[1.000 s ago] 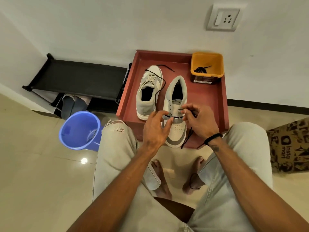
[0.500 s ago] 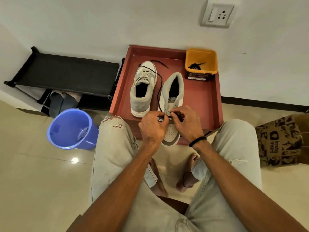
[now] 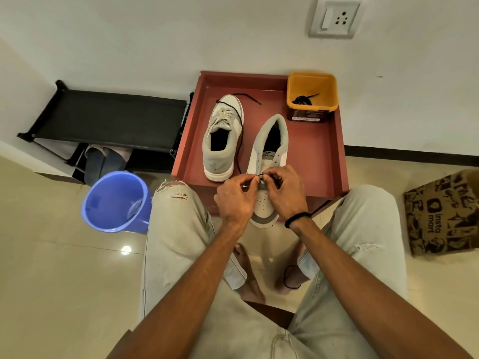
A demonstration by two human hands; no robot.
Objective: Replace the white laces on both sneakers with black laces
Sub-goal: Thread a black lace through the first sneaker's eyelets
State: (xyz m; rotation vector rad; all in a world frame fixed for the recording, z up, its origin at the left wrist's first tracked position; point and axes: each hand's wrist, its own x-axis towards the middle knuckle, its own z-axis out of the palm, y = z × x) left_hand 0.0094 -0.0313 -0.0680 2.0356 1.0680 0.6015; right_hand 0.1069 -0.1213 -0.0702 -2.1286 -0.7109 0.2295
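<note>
Fingers (image 3: pixel 255 179) of both hands pinch the black lace (image 3: pixel 239 141) at the lowest eyelets of the unlaced sneaker (image 3: pixel 269 156), red tray (image 3: pixel 321 156) centre; white-laced sneaker (image 3: pixel 223 141) at its 9 o'clock.

A home, likely an entryway: a low black shoe rack (image 3: pixel 108 120) with slippers (image 3: pixel 103 159) tucked beneath stands against a plain white wall fitted with a switch-and-socket plate (image 3: pixel 335 18). Glossy beige floor tiles (image 3: pixel 51 281) carry a blue plastic bucket (image 3: pixel 116 203) and a printed paper grocery bag (image 3: pixel 443 216); a person sits barefoot in torn pale jeans (image 3: pixel 178 229).
</note>
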